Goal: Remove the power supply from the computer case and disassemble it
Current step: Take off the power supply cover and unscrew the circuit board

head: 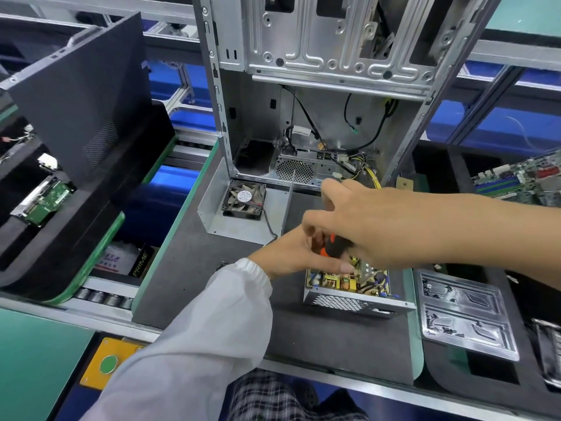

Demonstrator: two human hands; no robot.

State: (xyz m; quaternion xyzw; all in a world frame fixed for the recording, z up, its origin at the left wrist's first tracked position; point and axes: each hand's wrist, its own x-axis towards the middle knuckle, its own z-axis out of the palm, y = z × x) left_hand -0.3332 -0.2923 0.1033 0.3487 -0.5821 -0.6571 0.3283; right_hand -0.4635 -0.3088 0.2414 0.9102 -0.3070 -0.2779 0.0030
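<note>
Left hand (299, 256), in a white sleeve, has its fingers curled about the orange-and-black screwdriver (334, 249) over the opened power supply (349, 291). Left of it on the dark bench (188, 268) lies the power supply's metal cover (243, 214), holding a fan (244, 200). Behind stands the computer case (318, 86), with loose cables inside. Right hand (370, 223) grips the same screwdriver from above. Farther right sits a clear plastic tray (467, 314).
</note>
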